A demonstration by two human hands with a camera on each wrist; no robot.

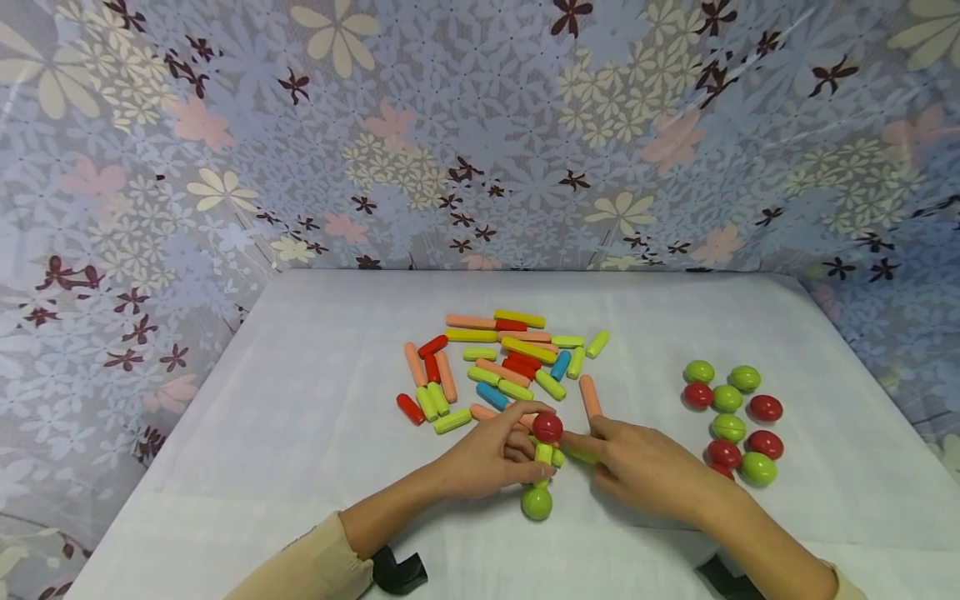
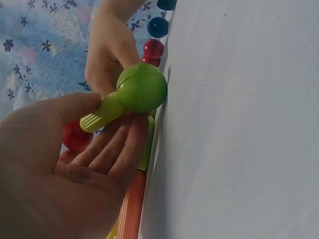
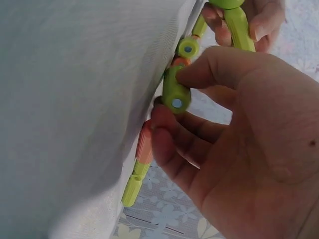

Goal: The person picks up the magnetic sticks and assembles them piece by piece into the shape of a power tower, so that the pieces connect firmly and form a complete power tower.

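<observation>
My left hand (image 1: pixel 483 454) holds a short yellow-green stick (image 2: pixel 103 113) with its thumb against it. A green ball (image 2: pixel 142 88) is on the stick's near end, and a red ball (image 1: pixel 547 427) shows at the far side by the fingertips. My right hand (image 1: pixel 648 471) is just to the right, its index finger reaching toward the red ball. Between its thumb and fingers it pinches another short green stick (image 3: pixel 176 92), whose end shows a pale round disc. In the head view that stick is mostly covered by the fingers.
Sticks in red, salmon, yellow, green and blue lie loosely spread beyond the hands, among them a salmon stick (image 1: pixel 589 396) just past the right hand. Several red and green balls, including a red ball (image 1: pixel 766 408), lie on the white tabletop (image 1: pixel 315 375) at right. A flowered cloth (image 1: pixel 480 133) hangs behind.
</observation>
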